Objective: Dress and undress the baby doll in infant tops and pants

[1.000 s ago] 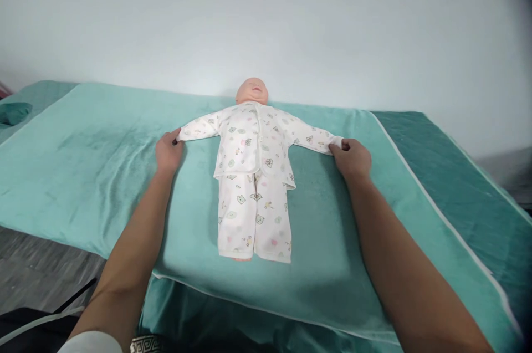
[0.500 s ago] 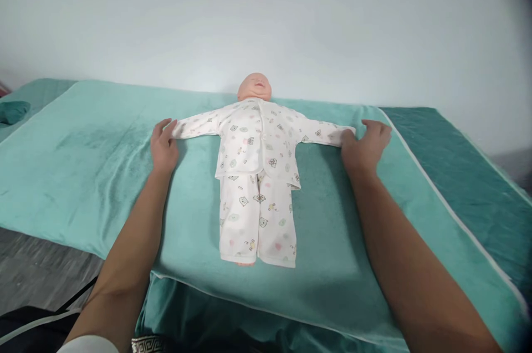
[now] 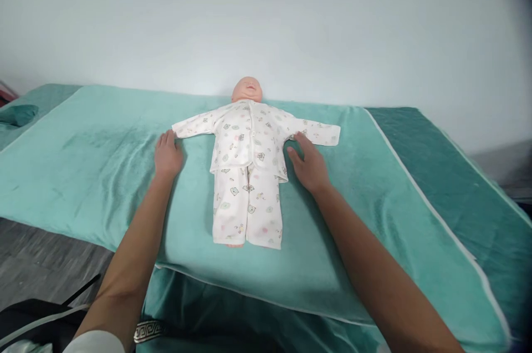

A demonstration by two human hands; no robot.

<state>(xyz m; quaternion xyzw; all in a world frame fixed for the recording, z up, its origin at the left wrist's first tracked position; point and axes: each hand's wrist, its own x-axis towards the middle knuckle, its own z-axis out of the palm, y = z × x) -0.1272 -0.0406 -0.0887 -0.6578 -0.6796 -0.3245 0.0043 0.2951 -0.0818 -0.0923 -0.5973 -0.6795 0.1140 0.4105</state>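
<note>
A baby doll [image 3: 247,88] lies face up on a teal towel [image 3: 100,153], dressed in a white printed top [image 3: 249,139] and matching trousers [image 3: 246,209], its sleeves spread out to both sides. My left hand [image 3: 167,154] lies flat and open on the towel, its fingertips at the cuff of the doll's left-side sleeve. My right hand [image 3: 307,164] is open, fingers stretched, resting beside the doll's torso under the right-side sleeve, touching the edge of the top.
The towel covers a bed with a darker green sheet [image 3: 449,175] showing at the right. A white wall [image 3: 266,20] runs behind the doll's head. A dark green bundle [image 3: 16,114] lies at far left. Grey floor [image 3: 37,270] shows at lower left.
My right hand has let go of the sleeve's cuff and moved inward to the doll's side. My left hand has opened and stayed near the other cuff.
</note>
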